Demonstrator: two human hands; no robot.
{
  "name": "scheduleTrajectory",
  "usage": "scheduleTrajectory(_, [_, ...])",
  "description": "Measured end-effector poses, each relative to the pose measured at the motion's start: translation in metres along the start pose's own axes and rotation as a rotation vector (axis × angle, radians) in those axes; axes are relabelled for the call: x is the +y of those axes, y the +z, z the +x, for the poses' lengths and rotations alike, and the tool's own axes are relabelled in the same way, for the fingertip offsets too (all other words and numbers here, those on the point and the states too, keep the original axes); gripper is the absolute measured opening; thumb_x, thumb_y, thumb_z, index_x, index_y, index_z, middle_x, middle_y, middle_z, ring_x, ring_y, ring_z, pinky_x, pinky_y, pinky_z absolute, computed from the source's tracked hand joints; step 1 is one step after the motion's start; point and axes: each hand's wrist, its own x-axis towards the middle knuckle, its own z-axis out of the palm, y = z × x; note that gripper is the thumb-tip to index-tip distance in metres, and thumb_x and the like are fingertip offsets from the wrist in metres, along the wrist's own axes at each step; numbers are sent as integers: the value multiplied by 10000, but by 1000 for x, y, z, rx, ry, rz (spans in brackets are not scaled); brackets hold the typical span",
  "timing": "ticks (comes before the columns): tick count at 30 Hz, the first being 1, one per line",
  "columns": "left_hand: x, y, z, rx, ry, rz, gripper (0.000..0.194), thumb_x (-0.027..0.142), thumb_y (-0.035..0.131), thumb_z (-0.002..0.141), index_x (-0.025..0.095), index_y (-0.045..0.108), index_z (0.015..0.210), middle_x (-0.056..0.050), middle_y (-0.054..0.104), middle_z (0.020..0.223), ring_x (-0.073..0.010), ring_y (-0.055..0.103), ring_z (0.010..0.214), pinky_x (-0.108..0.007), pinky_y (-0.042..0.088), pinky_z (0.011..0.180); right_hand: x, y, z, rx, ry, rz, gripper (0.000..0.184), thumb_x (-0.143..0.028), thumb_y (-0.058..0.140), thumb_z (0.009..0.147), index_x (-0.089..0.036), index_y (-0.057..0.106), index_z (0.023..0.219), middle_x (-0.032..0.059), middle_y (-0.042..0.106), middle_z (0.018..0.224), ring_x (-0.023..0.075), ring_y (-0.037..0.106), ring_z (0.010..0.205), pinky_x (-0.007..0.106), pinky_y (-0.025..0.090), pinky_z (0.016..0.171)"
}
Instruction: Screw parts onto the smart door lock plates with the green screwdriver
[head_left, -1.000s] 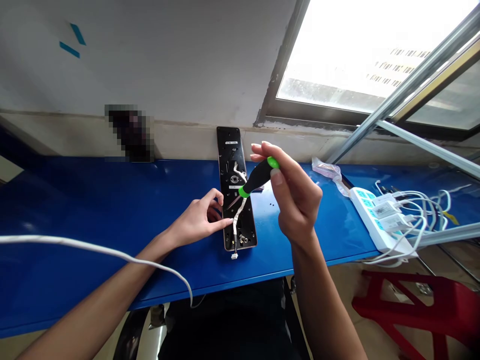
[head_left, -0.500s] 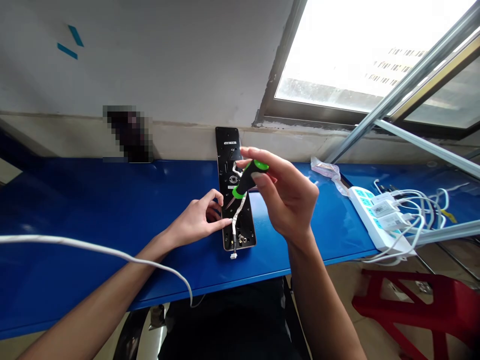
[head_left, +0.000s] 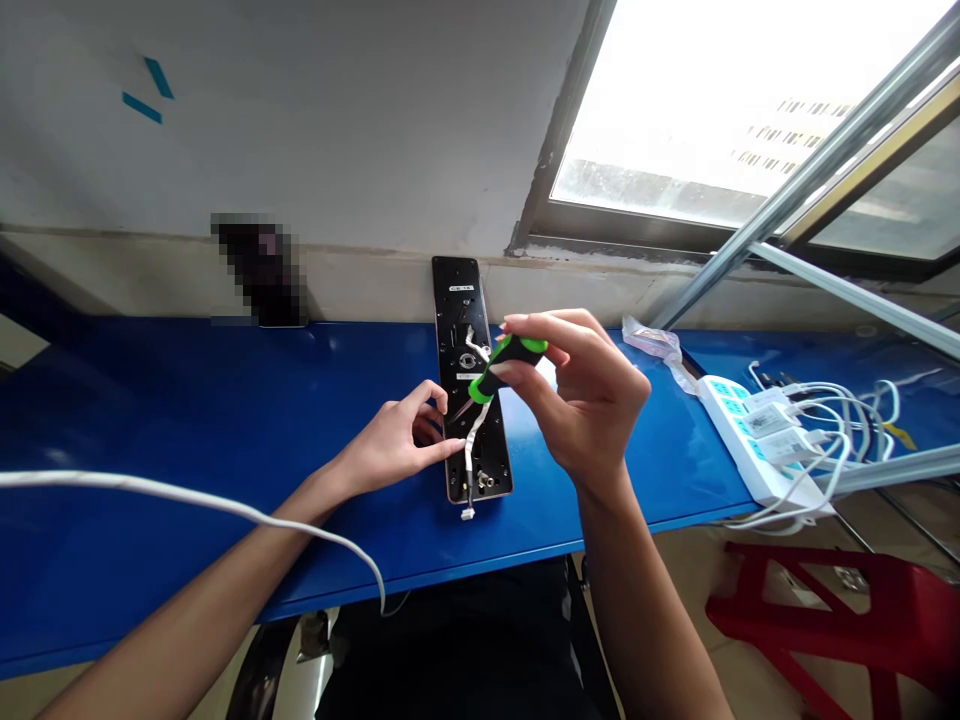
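Note:
A long black panel (head_left: 491, 425), perhaps a lock back plate, lies on the blue table with its far end near the wall. A white-wrapped cable (head_left: 475, 428) runs along it and ends in a small white connector (head_left: 468, 514) past its near end. My left hand (head_left: 397, 435) grips the panel's left edge with curled fingers, its thumb tip at the cable. In my right hand (head_left: 581, 395) is a black and green screwdriver (head_left: 501, 366), pinched by the handle between thumb and fingers. Its shaft slants down to the panel's left side, where the tip meets the surface near my left fingers.
On the right of the blue table (head_left: 187, 420) lies a white power strip (head_left: 739, 425) with plugged-in adapters and tangled white cables. A clear plastic bag (head_left: 656, 343) is behind it. A loose white cable (head_left: 300, 527) crosses my left forearm. A red stool (head_left: 847, 610) stands below right.
My right hand shifts left and slightly down, then a little back right; its fingers regrip the screwdriver handle, which tilts. My left hand and the panel stay in place.

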Motion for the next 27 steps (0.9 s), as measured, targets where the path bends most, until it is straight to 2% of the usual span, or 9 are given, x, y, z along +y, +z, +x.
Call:
scheduleTrajectory(3, [1, 0, 0, 1, -6, 14, 434, 496, 786, 861, 264, 480, 1064, -6, 749, 969, -231, 768, 874, -347, 614, 764, 0, -1, 0, 28, -30, -107, 240, -296, 777, 919, -315, 789, 1159, 25, 676, 998, 166, 688, 895, 359, 645, 774])
scheduleTrajectory(6, [1, 0, 0, -8, -16, 15, 440, 506, 782, 861, 265, 483, 1075, -13, 753, 985, -235, 767, 876, -369, 617, 797, -2, -2, -1, -89, -16, -83, 364, -195, 503, 1055, -297, 691, 1349, 63, 711, 1300, 215, 706, 1173, 457, 621, 1016])
scheduleTrajectory(8, [1, 0, 0, -10, -16, 10, 439, 505, 780, 862, 266, 483, 1080, -13, 753, 988, -234, 767, 877, -365, 617, 790, -3, -2, -1, -136, -13, -1, 416, -144, 499, 1044, -296, 651, 1400, 56, 709, 1366, 230, 699, 1237, 479, 614, 1045])
scheduleTrajectory(13, [1, 1, 0, 15, 4, 27, 437, 502, 779, 855, 265, 486, 1077, -1, 744, 942, -230, 767, 844, -334, 611, 723, 0, 2, 0, 14, -35, -43, 313, -231, 838, 859, -343, 791, 1147, 5, 692, 973, 164, 695, 875, 346, 627, 727])
scheduleTrajectory(15, [1, 1, 0, 19, 5, 34, 440, 512, 777, 853, 263, 488, 1072, -1, 740, 930, -233, 768, 842, -341, 615, 731, 0, 2, 1, 15, -51, -74, 283, -275, 809, 892, -343, 791, 1166, 13, 644, 950, 159, 663, 872, 343, 613, 723])
scheduleTrajectory(20, [0, 0, 0, -2, 2, 19, 438, 512, 777, 860, 266, 486, 1076, -5, 748, 958, -231, 769, 863, -342, 618, 754, -5, 2, 1, -156, -18, 69, 414, -146, 487, 1053, -290, 663, 1399, 70, 680, 1409, 227, 688, 1227, 476, 604, 1024])
scheduleTrajectory(23, [-1, 0, 0, 17, 7, 39, 447, 513, 787, 854, 266, 490, 1078, 4, 735, 939, -226, 765, 858, -318, 607, 724, -5, 3, 1, -73, -21, 37, 335, -159, 701, 957, -311, 751, 1251, 31, 761, 1150, 188, 732, 1006, 390, 644, 842])
scheduleTrajectory(25, [-1, 0, 0, 25, 10, 42, 449, 515, 789, 853, 266, 491, 1078, 10, 726, 915, -222, 761, 842, -314, 603, 712, -4, 3, 1, 6, -40, -54, 305, -218, 842, 855, -333, 797, 1133, 0, 695, 940, 154, 678, 844, 343, 617, 720])
scheduleTrajectory(27, [-1, 0, 0, 18, 7, 37, 441, 514, 783, 859, 266, 489, 1074, 9, 724, 913, -223, 759, 836, -323, 606, 720, -4, 2, 1, 17, -39, -114, 276, -278, 813, 888, -347, 792, 1155, 6, 649, 932, 154, 654, 844, 342, 613, 714])
